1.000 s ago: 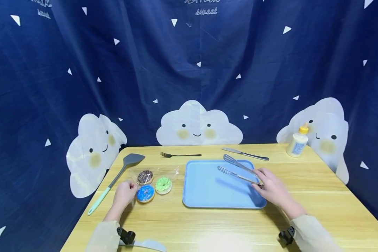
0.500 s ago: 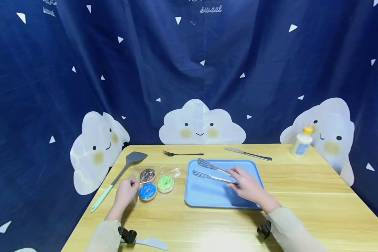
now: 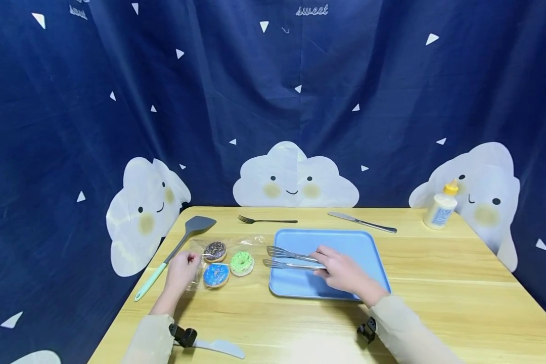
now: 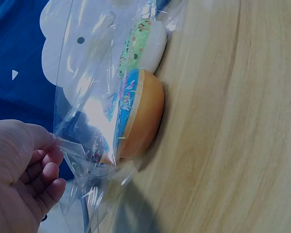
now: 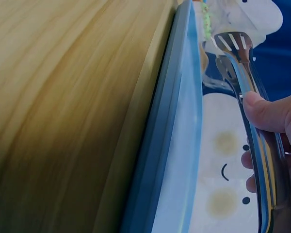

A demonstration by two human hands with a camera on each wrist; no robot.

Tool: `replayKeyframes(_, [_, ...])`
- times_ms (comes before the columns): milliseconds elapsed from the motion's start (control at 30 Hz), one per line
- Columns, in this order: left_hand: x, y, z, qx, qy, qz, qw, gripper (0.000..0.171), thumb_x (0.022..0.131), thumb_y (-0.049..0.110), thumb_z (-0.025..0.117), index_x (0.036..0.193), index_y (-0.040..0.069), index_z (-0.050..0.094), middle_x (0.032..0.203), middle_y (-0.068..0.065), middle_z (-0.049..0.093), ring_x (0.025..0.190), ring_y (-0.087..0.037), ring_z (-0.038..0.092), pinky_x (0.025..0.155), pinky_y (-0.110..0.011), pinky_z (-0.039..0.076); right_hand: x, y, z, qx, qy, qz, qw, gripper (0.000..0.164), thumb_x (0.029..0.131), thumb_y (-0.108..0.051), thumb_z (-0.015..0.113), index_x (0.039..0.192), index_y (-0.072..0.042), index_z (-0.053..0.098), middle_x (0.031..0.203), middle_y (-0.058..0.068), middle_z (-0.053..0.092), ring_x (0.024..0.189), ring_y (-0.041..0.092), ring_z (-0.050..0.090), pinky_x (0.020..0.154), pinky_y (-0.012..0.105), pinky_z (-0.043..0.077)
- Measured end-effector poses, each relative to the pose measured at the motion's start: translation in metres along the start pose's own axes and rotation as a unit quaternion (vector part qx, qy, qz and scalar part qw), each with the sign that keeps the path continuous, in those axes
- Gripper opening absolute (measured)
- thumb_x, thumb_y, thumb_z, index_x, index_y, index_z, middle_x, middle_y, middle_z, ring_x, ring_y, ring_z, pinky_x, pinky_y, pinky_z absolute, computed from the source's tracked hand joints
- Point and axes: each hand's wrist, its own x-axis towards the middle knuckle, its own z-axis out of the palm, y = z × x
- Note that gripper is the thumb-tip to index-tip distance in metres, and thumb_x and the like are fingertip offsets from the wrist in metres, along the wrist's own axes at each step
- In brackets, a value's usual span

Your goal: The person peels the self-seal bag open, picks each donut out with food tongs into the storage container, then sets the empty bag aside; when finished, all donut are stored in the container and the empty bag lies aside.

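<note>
My left hand pinches the edge of a clear plastic bag between thumb and fingers, lifting that edge off the table. Inside the bag lie three doughnuts: a chocolate one, a blue one and a green one. With my right hand I grip metal tongs over the blue tray. Their two slotted heads point left and stand slightly apart, nothing between them. In the head view the tips overlap the tray's left rim, close to the bag's right end.
A spatula with a mint handle lies left of the bag. Behind are a fork and a table knife. A glue bottle stands at the back right. A pale plastic knife lies near my left sleeve.
My right hand has carried the tongs left across the tray toward the bag, and their heads have come closer together. The left hand keeps its pinch on the bag. The head view has shifted slightly.
</note>
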Motion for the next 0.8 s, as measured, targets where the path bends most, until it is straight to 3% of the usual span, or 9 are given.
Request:
replayKeyframes(233, [-0.001,0.002,-0.002,0.002,0.008,0.012,0.9999,0.017,0.080,0.015,0.055,0.066,0.006,0.057,0.058,-0.003,0.049,0.055,-0.016,0.044,0.052,-0.028,0.037,0.015,-0.001,0.005,0.037,-0.033,0.029,0.998,0.039,0.076,-0.025,0.064,0.111,-0.009,0.055,0.087,-0.003,0.044,0.062,0.006,0.036,0.050,0.018,0.033])
replayKeyframes(500, [-0.001,-0.002,0.002,-0.010,0.012,0.018,0.9997,0.013,0.080,0.014,0.058,0.072,0.004,0.060,0.061,-0.004,0.051,0.056,-0.016,0.044,0.052,-0.027,0.038,0.033,-0.003,0.015,0.057,-0.085,0.027,0.994,0.047,0.074,-0.028,0.066,0.114,-0.007,0.053,0.091,-0.001,0.046,0.065,0.007,0.039,0.052,0.018,0.037])
replayKeyframes(800, [-0.001,-0.003,0.002,-0.009,0.022,0.035,0.9991,0.015,0.080,0.015,0.058,0.068,0.005,0.058,0.058,-0.002,0.048,0.054,-0.015,0.043,0.051,-0.027,0.037,0.053,-0.009,0.018,0.056,-0.114,0.027,0.992,0.053,0.071,-0.029,0.067,0.116,-0.007,0.051,0.097,-0.003,0.046,0.070,0.006,0.044,0.058,0.020,0.041])
